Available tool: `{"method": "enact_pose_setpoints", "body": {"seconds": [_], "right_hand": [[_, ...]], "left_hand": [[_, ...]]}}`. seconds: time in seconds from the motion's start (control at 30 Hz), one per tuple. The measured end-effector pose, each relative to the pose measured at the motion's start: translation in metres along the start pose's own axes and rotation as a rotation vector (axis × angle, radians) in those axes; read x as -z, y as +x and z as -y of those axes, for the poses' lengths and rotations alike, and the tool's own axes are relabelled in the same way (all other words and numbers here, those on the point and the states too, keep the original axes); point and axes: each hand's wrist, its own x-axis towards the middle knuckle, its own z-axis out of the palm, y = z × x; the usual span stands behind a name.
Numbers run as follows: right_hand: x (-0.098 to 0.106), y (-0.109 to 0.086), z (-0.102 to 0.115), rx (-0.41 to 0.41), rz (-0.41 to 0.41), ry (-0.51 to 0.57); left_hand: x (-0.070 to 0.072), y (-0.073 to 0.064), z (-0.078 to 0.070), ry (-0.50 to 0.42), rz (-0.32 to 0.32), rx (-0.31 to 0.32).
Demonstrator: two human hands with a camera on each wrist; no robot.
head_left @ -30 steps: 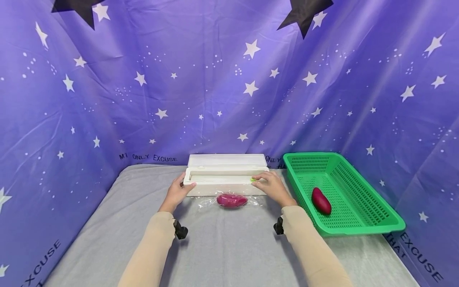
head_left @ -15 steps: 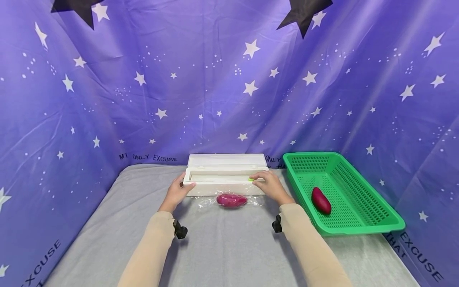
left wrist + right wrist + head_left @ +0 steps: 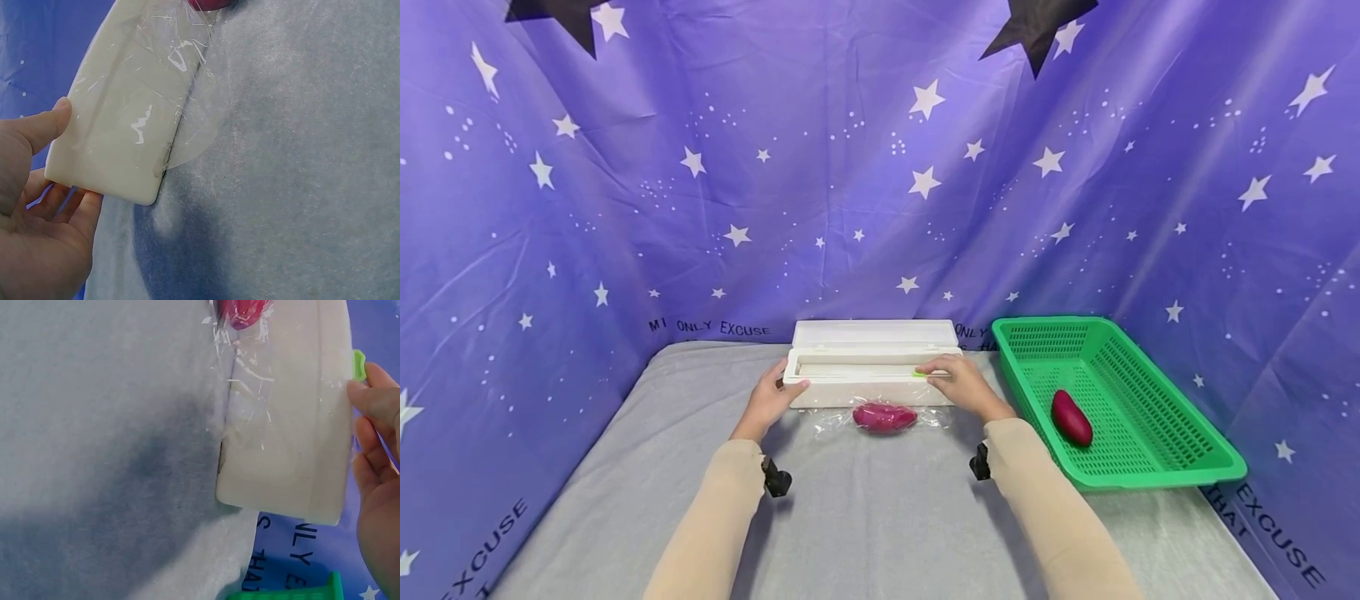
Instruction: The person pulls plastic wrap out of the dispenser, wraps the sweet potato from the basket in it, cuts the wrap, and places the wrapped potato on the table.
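A long white cling film dispenser (image 3: 850, 394) lies across the table with its lid raised at the back. My left hand (image 3: 766, 404) grips its left end, thumb on the front and fingers below in the left wrist view. At the right part of the front edge, my right hand (image 3: 962, 385) pinches a small green slide cutter (image 3: 359, 365) between thumb and forefinger. Clear film (image 3: 194, 140) hangs over the dispenser's front onto the table. A purple-red sweet potato (image 3: 883, 418) sits on or under that film, just in front of the dispenser; which one I cannot tell.
A green perforated basket (image 3: 1157, 482) stands to the right, holding a second sweet potato (image 3: 1072, 418). Grey cloth (image 3: 880, 517) covers the table. Purple star-printed curtains (image 3: 850, 167) close off the back and sides.
My right hand has slid a short way left along the dispenser's edge, carrying the green cutter with it. The left hand and the sweet potatoes have stayed in place.
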Motion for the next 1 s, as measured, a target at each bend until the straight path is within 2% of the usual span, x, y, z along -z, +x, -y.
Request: {"method": "enact_pose_setpoints", "body": {"seconds": [0.33, 0.5, 0.83, 1.0], "right_hand": [[-0.002, 0.003, 0.004, 0.048, 0.027, -0.012], [-0.004, 0.004, 0.006, 0.017, 0.017, -0.007], [-0.013, 0.010, 0.010, -0.073, -0.062, -0.017], [-0.014, 0.014, 0.013, -0.055, -0.068, -0.035]], "left_hand": [[-0.001, -0.002, 0.000, 0.006, 0.005, -0.005], [-0.001, -0.001, 0.000, 0.007, -0.004, -0.011], [-0.001, -0.003, 0.000, 0.005, -0.005, -0.004], [-0.001, -0.002, 0.000, 0.009, -0.008, -0.004]]}}
